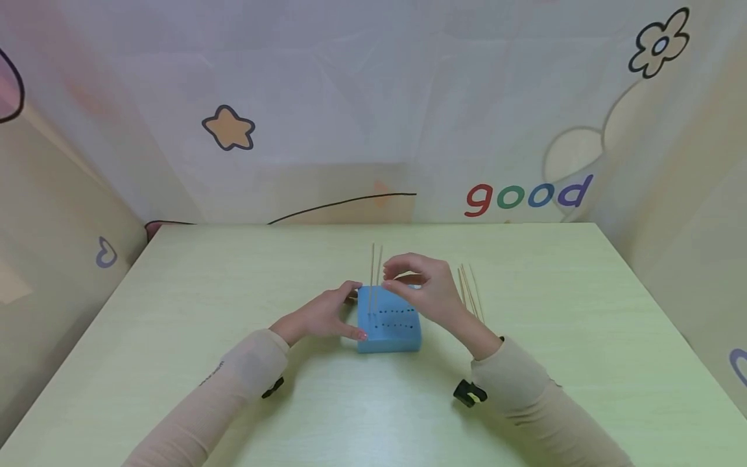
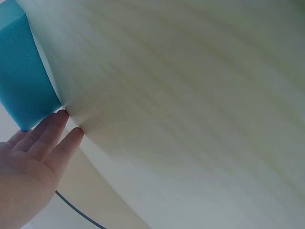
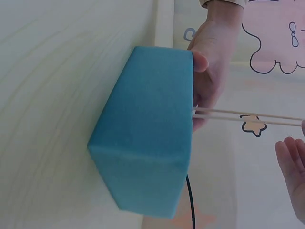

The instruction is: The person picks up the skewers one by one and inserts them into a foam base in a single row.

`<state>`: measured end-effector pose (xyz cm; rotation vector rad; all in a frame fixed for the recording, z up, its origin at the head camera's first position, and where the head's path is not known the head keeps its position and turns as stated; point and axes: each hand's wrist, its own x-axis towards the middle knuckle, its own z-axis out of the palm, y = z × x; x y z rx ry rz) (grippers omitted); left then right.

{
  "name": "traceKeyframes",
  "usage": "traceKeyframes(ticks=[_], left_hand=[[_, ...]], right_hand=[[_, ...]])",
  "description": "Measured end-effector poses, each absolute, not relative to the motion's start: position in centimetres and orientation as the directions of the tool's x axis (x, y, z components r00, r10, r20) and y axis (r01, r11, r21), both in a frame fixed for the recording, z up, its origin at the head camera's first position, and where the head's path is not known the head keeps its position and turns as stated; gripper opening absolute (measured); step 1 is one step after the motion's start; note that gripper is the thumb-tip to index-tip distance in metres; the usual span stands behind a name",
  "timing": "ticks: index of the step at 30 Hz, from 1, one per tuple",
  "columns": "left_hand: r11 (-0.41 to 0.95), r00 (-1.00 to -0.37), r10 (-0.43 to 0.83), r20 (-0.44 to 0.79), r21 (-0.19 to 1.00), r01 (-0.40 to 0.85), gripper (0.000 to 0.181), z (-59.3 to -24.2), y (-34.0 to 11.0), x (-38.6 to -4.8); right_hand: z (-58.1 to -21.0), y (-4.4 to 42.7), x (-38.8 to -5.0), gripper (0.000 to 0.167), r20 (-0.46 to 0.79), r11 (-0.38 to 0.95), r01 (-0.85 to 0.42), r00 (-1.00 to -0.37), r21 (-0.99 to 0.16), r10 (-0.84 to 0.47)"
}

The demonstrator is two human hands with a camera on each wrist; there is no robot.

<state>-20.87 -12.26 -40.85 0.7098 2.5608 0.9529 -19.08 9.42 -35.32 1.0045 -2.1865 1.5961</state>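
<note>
1. Foam block (image 1: 390, 333): blue, set on the pale table (image 1: 373, 415) between the two hands, with rows of small holes (image 1: 395, 311) in its top.
2. Two thin sticks (image 1: 371, 275) stand upright in its left part, side by side, one leaning slightly.
3. Left hand (image 1: 327, 314): grips the block's left end, thumb at the front edge, fingers by the back corner.
4. Right hand (image 1: 428, 288): above the block, fingers loosely bent and parted from the thumb, released; fingertips just beside the sticks, though I cannot tell whether they touch.
5. Loose sticks (image 1: 468, 285) lie on the table beyond the right wrist.
</note>
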Motion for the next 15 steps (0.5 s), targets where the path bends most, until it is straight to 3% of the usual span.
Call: traceKeyframes(ticks=[15], left_hand=[[0.669, -0.843, 0.521, -0.136, 0.678, 0.304, 0.094, -40.4, -12.0, -20.5]], right_hand=[[-35.5, 14.3, -19.9, 0.020, 0.432, 0.348, -0.558, -0.819, -0.753, -0.378]])
